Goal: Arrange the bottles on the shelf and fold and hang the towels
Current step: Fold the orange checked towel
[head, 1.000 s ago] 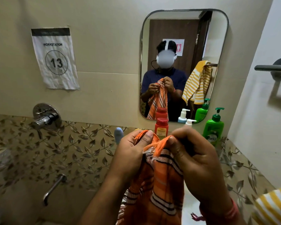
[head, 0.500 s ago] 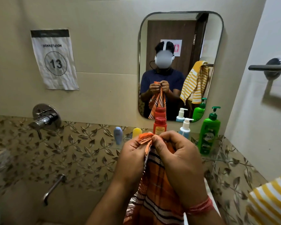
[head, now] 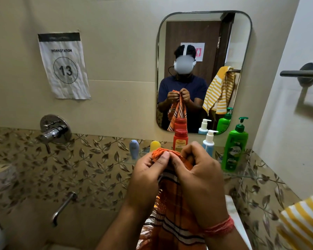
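An orange striped towel (head: 172,210) hangs down in front of me. My left hand (head: 148,179) and my right hand (head: 197,179) pinch its top corners together, side by side and touching. Behind them, on a glass shelf (head: 242,175), stand a blue bottle (head: 134,148), a yellow bottle (head: 154,145), a red bottle (head: 180,139), a white pump bottle (head: 209,141) and a green pump bottle (head: 234,147). A yellow striped towel (head: 304,222) shows at the lower right edge.
A mirror (head: 202,42) hangs above the shelf. A metal towel bar (head: 300,73) sticks out from the right wall. A tap handle (head: 54,130) and a spout (head: 63,206) sit on the tiled wall at left, below a "13" paper sign (head: 64,65).
My hands have come closer together, bringing the towel's corners to meet. The view has shifted slightly, so the shelf bottles show more fully.
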Tool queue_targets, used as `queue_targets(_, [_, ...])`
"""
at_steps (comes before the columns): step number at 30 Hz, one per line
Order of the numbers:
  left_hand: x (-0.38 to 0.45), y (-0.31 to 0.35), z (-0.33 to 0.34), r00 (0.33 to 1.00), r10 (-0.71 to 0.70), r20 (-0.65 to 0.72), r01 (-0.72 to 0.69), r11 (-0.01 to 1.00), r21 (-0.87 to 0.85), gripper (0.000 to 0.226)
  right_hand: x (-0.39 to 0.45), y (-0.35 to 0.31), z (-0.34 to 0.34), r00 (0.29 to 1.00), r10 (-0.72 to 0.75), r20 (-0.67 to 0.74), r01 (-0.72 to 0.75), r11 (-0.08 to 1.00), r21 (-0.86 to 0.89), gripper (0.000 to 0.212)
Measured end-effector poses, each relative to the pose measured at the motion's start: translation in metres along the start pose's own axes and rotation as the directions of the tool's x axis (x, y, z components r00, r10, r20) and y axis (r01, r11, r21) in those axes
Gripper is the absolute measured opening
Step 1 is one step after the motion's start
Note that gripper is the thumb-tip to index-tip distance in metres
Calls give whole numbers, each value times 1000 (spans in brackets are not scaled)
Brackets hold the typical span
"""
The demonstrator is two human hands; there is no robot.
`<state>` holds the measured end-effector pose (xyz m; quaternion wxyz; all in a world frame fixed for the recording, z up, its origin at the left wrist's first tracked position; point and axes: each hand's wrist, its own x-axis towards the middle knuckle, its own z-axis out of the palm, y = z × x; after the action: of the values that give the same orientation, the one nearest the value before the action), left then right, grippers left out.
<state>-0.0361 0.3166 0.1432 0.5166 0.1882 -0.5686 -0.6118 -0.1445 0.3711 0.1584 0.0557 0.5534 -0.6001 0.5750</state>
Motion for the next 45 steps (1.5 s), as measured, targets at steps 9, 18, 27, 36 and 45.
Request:
queue_targets(9, [8, 12, -1, 973, 8, -230, 19, 993, 116, 31, -7, 13, -4, 954, 74, 290, -198, 883, 426, 23])
queue_targets(18, [20, 22, -1, 976, 14, -219, 42, 968, 247, 31, -14, 31, 3, 885, 25, 465, -254, 862, 438, 22])
queue_targets(27, [23, 34, -6, 959, 179, -220, -59, 885, 461, 27, -19, 42, 2, 734, -29, 678, -236, 926, 295, 30])
queue_targets(36, [25, 50, -1, 897, 301, -325, -112, 863, 493, 31, -31, 70, 21, 637, -76, 767, 58, 997, 51, 31])
queue_targets(45, [26, 48, -3, 922, 264, -283, -87, 853, 515, 28, -34, 33, 27, 957, -172, 234, 145, 981, 129, 25])
